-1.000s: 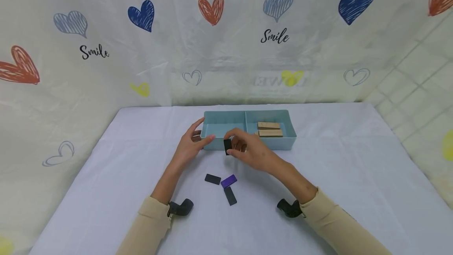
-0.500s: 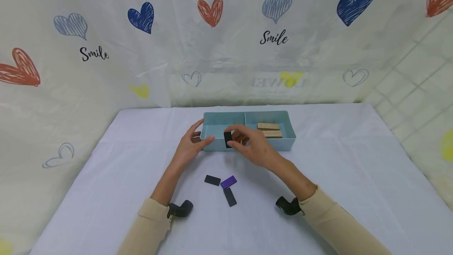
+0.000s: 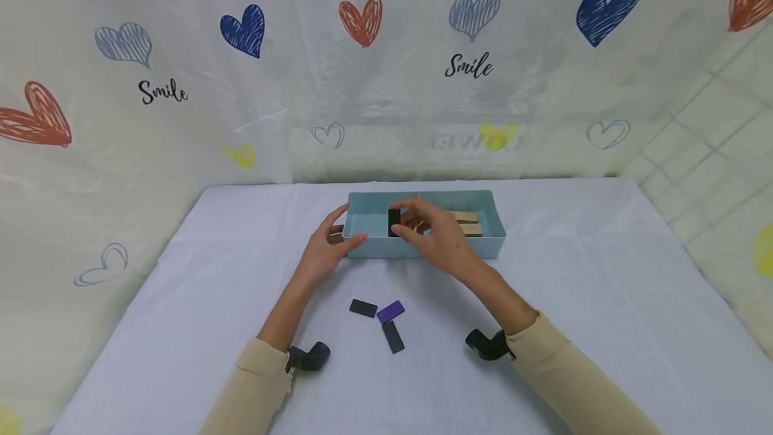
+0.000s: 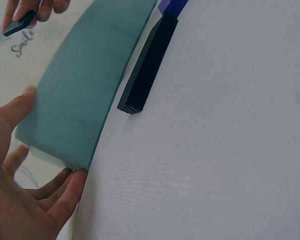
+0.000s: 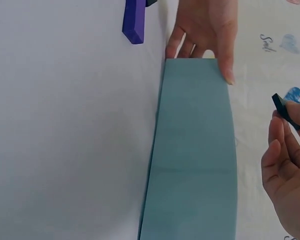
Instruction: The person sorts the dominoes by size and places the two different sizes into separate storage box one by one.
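A pale blue-green box (image 3: pixel 368 248) with two compartments lies lengthwise toward the back of the table. My left hand (image 3: pixel 323 250) holds its left end, thumb at the front rim and fingers round the end wall. Between thumb and fingertips my right hand (image 3: pixel 437 233) pinches a small black block (image 3: pixel 394 223), upright, over the left compartment near the divider. In the right wrist view the pinched black block (image 5: pixel 285 111) appears above the box's rim. Light wooden blocks (image 3: pixel 464 217) lie in the right compartment, partly hidden by my right hand.
In front of the box, two black blocks (image 3: pixel 364 308) and a purple block (image 3: pixel 390 312) lie close together on the white tablecloth (image 3: pixel 604 327). A sheet (image 3: pixel 398 99) printed with hearts hangs behind the table.
My right hand has moved the black block away from me and up, from in front of the box to over its left compartment. My left hand keeps its place at the box's end.
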A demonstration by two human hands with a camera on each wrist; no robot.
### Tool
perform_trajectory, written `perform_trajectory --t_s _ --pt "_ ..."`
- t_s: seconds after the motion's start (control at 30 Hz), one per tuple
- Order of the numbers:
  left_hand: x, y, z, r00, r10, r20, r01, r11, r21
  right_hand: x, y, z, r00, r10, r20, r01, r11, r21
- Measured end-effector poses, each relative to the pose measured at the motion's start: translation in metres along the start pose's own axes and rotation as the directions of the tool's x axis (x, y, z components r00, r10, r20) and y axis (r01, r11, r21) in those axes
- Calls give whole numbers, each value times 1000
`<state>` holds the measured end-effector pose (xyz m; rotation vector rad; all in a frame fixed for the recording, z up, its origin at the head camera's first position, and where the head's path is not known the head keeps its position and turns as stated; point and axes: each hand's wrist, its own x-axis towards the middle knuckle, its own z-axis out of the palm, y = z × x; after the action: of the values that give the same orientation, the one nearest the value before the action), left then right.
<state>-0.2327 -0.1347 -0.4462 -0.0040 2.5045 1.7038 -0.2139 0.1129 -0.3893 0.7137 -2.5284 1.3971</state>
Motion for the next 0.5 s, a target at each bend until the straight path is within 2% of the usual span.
perform_trajectory --t_s 0.5 --pt "0 0 0 1000 -5 -1 5 1000 9 13 6 -2 998 45 -32 -44 998 37"
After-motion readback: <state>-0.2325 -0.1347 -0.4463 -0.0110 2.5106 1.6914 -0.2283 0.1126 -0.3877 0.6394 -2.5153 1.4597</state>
